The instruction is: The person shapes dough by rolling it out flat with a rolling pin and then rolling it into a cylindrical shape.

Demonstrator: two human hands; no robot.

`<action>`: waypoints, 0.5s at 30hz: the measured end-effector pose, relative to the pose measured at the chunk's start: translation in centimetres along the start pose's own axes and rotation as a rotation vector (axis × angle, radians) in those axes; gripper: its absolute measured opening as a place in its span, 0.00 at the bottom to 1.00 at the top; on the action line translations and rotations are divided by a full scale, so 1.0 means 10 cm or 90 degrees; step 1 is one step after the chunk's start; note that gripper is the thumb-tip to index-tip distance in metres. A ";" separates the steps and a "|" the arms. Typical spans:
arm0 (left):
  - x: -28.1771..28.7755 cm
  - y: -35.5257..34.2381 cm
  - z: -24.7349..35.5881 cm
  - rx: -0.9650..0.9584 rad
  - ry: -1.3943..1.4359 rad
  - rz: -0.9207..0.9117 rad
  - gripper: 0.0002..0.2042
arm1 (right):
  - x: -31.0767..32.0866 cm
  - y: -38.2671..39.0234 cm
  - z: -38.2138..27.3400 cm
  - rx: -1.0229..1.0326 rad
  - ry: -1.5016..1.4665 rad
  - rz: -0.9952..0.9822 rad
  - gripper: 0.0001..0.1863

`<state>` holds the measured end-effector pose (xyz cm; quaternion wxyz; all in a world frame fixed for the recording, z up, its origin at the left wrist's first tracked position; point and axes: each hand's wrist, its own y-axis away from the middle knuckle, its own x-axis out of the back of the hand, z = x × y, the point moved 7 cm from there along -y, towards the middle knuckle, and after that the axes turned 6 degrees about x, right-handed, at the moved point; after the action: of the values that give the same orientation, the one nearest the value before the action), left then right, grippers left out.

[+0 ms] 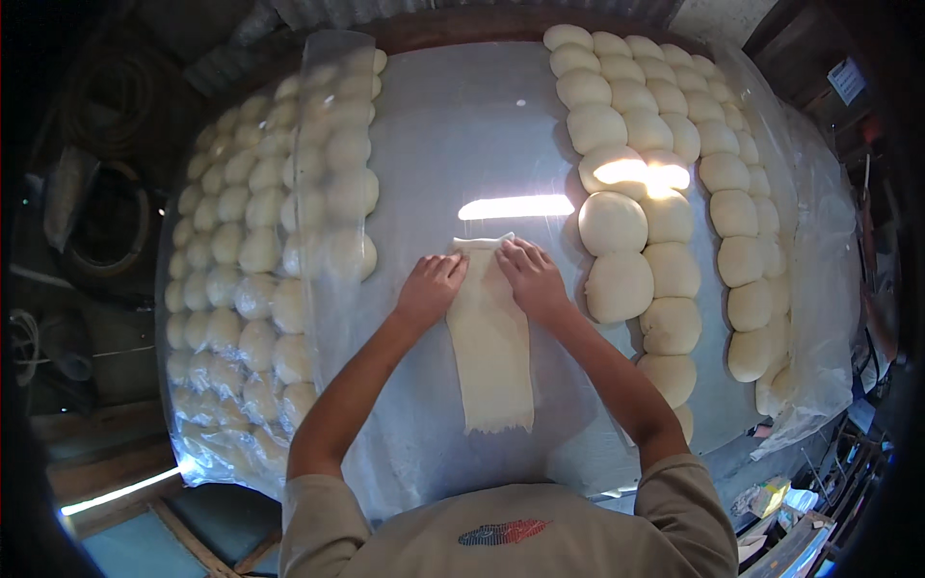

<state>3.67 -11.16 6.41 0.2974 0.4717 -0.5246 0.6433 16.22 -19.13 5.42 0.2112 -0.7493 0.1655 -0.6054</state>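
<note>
A long flat strip of dough (491, 347) lies on the metal work table (453, 116) in front of me, its ragged end toward my body. The far end is folded over into a narrow rolled edge (485, 243). My left hand (433, 285) is at the left corner of that edge, fingers bent and closed on the dough. Opposite it, my right hand (532, 275) grips the right corner in the same way. What the fingertips pinch is partly hidden beneath them.
Rows of round dough balls (618, 285) stand at the right, with clear plastic sheeting (819, 289) along their outer side. More dough balls (258, 249) fill the left, partly under a plastic sheet (332, 144). Cluttered shelving (800, 539) stands at the lower right.
</note>
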 end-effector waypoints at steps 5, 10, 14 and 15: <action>-0.15 -0.29 -0.17 0.226 0.019 -0.175 0.20 | 0.04 -0.28 0.01 -0.082 0.012 -0.100 0.14; -0.07 -0.44 -0.10 0.170 -0.063 -0.159 0.14 | -0.04 -0.34 0.19 -0.132 0.042 -0.144 0.15; -0.05 0.13 0.10 0.079 -0.034 -0.061 0.12 | 0.16 0.07 -0.24 -0.016 0.009 -0.014 0.20; -0.02 0.29 0.20 0.081 -0.031 -0.062 0.12 | 0.22 0.23 -0.29 -0.016 0.009 -0.019 0.20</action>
<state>1.75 -13.89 5.12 0.2848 0.5303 -0.4659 0.6485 13.83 -22.48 6.58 0.1918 -0.7498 0.1637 -0.6117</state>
